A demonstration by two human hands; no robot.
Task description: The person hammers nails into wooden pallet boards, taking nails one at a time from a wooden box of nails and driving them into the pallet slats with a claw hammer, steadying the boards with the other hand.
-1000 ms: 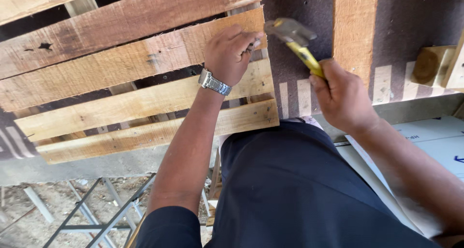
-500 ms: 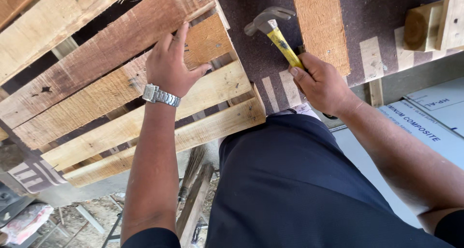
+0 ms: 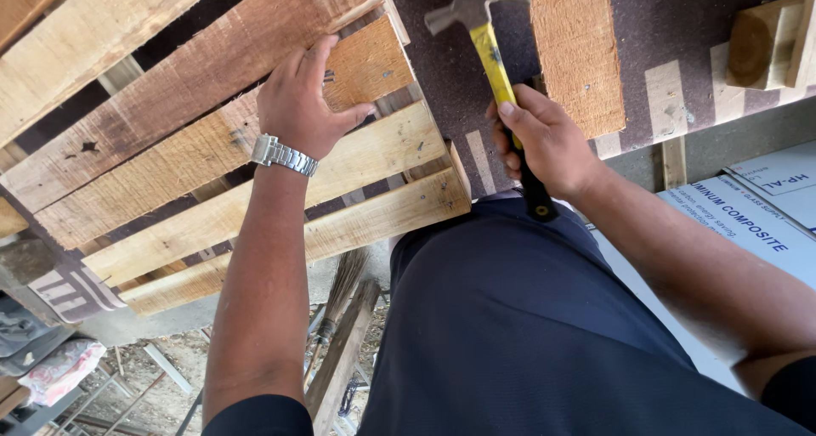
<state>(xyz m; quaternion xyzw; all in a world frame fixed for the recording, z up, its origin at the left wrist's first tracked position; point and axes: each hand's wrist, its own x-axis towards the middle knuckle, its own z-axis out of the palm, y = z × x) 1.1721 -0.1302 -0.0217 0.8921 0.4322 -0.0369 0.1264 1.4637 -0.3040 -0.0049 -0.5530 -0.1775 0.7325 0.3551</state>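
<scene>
One hammer point(image 3: 484, 28), two hands, four slats point(image 3: 212, 147)

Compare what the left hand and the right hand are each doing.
The left hand lies open, palm down, on the slats of the wooden pallet; the right hand is closed round the yellow-handled claw hammer. The left wrist wears a metal wristwatch; the right wrist is bare. Both hands are bare and reach over the dark work surface.
</scene>
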